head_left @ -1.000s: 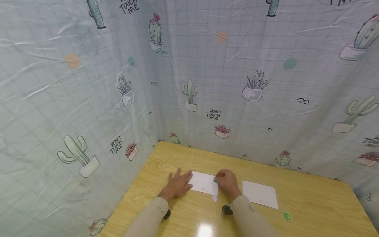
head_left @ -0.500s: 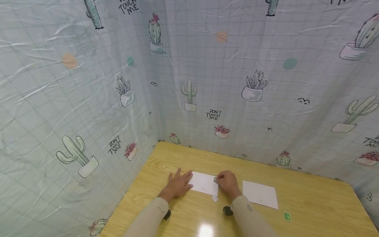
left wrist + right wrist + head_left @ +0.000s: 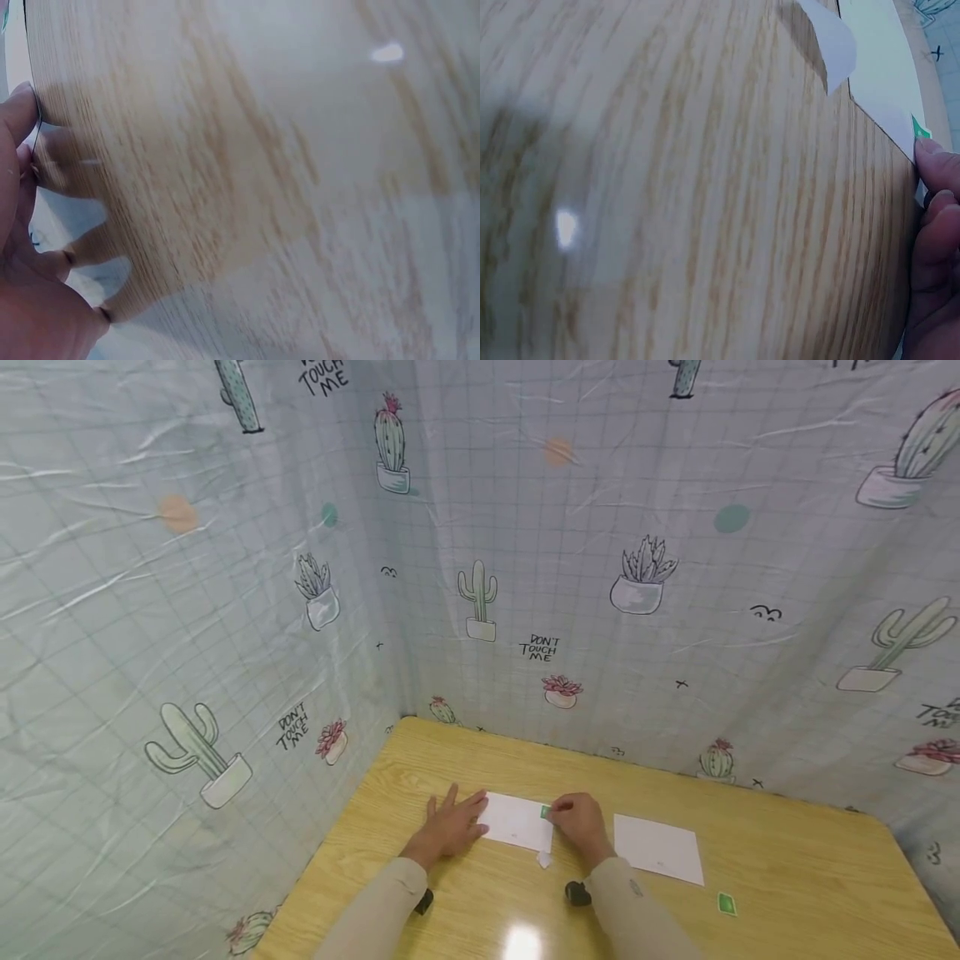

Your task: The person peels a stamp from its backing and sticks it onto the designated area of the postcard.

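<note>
A white rectangular sheet of paper (image 3: pixel 517 821), envelope-like in size, lies flat on the wooden table. My left hand (image 3: pixel 450 827) has its fingers spread, with fingertips and thumb resting at the sheet's left edge. At the far right corner of the sheet, my right hand (image 3: pixel 579 820) pinches a small green sticker (image 3: pixel 544 811) between thumb and curled fingers. In the right wrist view the thumb lies over the sticker (image 3: pixel 920 129), hiding part of it. A small scrap of white paper (image 3: pixel 543 859) lies by the sheet's near right corner.
To the right lies a second white sheet (image 3: pixel 658 849). Another green sticker (image 3: pixel 727 904) with a pale border is on the table (image 3: pixel 810 868) beyond it. A cactus-print curtain (image 3: pixel 480 685) hangs along the table's back and left side.
My right fingers have shifted slightly to the right, and more of the green sticker shows. My left hand stays in place on the sheet.
</note>
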### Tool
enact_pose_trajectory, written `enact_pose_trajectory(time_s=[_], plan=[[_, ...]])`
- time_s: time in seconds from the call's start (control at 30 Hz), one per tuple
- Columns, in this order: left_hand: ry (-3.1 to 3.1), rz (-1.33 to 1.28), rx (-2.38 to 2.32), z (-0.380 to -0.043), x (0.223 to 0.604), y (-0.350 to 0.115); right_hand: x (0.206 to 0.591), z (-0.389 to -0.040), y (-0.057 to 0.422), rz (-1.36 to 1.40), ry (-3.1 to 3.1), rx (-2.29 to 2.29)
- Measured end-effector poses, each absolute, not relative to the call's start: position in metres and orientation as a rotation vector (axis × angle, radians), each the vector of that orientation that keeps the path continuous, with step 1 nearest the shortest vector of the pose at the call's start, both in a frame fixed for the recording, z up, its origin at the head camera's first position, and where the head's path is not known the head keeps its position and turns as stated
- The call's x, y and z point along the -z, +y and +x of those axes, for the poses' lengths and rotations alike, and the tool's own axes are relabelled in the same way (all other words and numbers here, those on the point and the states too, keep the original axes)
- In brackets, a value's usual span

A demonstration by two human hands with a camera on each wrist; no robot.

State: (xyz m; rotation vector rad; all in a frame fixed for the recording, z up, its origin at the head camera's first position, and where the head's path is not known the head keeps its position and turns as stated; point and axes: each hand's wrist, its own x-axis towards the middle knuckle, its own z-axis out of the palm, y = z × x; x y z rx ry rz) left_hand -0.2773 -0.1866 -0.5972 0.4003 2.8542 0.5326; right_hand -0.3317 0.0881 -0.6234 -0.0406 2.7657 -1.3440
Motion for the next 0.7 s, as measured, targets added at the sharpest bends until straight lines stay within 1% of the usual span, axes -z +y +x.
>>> enact_pose_trajectory(time_s=[0.4, 0.7], plan=[[2.878, 0.428, -0.518, -0.28, 0.599, -0.184, 0.607, -0.318, 0.104, -0.043, 2.723, 1.463], [2.911, 0.39, -0.522, -0.279, 0.595, -0.181, 0.589, -0.307, 0.131, -0.096, 2.802, 1.402]])
